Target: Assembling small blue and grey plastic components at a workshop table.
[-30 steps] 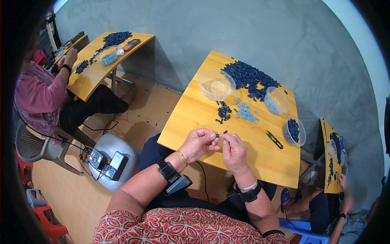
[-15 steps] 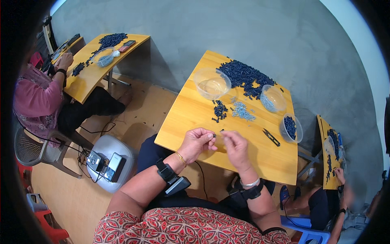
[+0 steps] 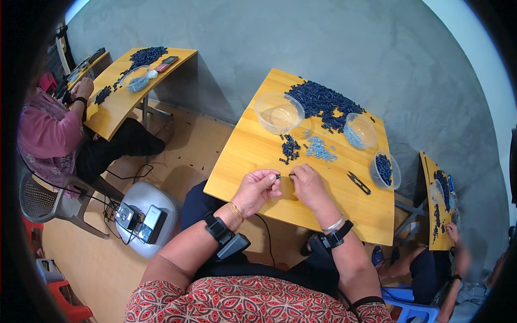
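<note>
Above the near part of the yellow wooden table (image 3: pixel 245 156), my left hand (image 3: pixel 256 192) pinches a small dark plastic piece (image 3: pixel 278 176) between thumb and fingers. Facing it a short gap away, my right hand (image 3: pixel 311 187) is closed in a pinch. A dark bit shows at its fingertips, too small to name. Just beyond the hands lie a small group of dark pieces (image 3: pixel 290 148) and a scatter of small light grey-blue parts (image 3: pixel 320 149). Black thread snips (image 3: pixel 359 183) rest to the right of my right hand.
A big heap of dark pieces (image 3: pixel 323 101) covers the table's far side. Clear plastic bowls stand around: a left one (image 3: pixel 279 114), one with grey-blue parts (image 3: pixel 362 132), one with dark pieces (image 3: pixel 385 170). Co-workers sit at a left table (image 3: pixel 110 116) and a right table (image 3: pixel 429 188).
My right hand has turned and shifted slightly up and left, its fingers now closed more tightly near the left hand. The left hand has stayed nearly in place, still pinching its piece.
</note>
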{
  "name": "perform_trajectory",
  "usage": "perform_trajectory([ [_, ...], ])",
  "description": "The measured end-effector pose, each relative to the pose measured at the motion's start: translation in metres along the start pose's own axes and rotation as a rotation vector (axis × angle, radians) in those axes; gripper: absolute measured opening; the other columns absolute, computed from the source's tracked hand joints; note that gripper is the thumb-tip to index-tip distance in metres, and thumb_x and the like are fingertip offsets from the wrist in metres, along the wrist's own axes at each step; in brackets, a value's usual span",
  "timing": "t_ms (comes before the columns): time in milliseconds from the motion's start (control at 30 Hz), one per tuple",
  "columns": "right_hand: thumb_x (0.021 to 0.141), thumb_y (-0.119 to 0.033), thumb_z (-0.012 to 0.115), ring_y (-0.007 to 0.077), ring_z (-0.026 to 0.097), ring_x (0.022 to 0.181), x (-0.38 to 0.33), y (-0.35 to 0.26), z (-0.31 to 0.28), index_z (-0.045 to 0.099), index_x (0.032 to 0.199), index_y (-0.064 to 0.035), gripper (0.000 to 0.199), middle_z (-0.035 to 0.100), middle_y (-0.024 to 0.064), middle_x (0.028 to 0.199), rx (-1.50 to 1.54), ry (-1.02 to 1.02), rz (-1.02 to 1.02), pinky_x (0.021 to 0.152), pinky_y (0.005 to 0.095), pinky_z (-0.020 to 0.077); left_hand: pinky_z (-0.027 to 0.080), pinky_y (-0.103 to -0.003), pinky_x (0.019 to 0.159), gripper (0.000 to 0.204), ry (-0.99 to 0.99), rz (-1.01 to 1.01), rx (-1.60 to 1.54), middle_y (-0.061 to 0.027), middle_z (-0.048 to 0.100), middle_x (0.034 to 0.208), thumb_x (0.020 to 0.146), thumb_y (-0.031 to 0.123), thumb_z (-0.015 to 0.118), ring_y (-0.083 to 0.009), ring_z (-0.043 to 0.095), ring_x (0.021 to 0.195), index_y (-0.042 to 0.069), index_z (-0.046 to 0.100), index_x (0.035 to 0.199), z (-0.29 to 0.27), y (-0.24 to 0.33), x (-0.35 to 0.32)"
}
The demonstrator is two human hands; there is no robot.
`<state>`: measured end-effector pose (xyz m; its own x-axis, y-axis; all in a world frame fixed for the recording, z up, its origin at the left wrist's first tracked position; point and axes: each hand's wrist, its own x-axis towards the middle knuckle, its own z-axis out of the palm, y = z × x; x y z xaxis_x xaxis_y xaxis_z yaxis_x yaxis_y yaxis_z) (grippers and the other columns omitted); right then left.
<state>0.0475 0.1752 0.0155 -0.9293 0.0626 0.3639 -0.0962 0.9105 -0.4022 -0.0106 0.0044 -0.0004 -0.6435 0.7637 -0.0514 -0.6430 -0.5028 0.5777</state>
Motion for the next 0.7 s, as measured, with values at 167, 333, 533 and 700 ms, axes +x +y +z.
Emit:
perform_trajectory([
  [167,0.075,-0.005,0.055,0.0360,0.053,0.079,-0.002,0.000,0.000,0.049,0.080,-0.0026,0.008,0.054,0.0170,0.081,-0.079,0.008,-0.020,0.068,0.0434,0.0440,0.052,-0.027,0.070,0.015,-0.012,-0.022,0.014,-0.0035,0.057,0.080,0.087,0.009,0.051,-0.0106,0.055,0.069,0.001,0.055,0.099,0.001,0.000,-0.001],
  [333,0.075,-0.002,0.055,0.0329,0.056,0.066,-0.002,0.005,-0.006,0.048,0.080,-0.0010,0.009,0.055,0.0167,0.072,0.154,0.040,0.056,0.059,0.0385,0.0467,0.052,-0.028,0.070,0.014,-0.039,-0.025,-0.009,-0.0043,0.057,0.080,0.087,0.007,0.051,-0.0110,0.055,0.070,0.002,0.056,0.098,0.001,0.001,-0.001],
  [533,0.079,-0.001,0.056,0.0091,0.054,0.063,-0.007,-0.007,-0.009,0.051,0.085,-0.0007,0.008,0.056,0.0058,0.071,0.624,0.041,0.177,0.057,0.0236,0.0452,0.052,-0.029,0.069,0.015,-0.079,-0.062,-0.013,-0.0048,0.058,0.078,0.087,0.007,0.051,-0.0121,0.057,0.070,0.001,0.057,0.098,-0.001,0.000,0.001],
  [700,0.080,0.002,0.054,0.0084,0.053,0.065,-0.009,-0.023,-0.011,0.051,0.087,-0.0001,0.008,0.056,0.0050,0.072,0.743,0.014,0.148,0.058,0.0232,0.0454,0.053,-0.030,0.068,0.017,-0.071,-0.094,0.070,-0.0058,0.059,0.079,0.087,0.006,0.051,-0.0133,0.058,0.069,-0.001,0.058,0.101,0.003,0.000,0.001],
])
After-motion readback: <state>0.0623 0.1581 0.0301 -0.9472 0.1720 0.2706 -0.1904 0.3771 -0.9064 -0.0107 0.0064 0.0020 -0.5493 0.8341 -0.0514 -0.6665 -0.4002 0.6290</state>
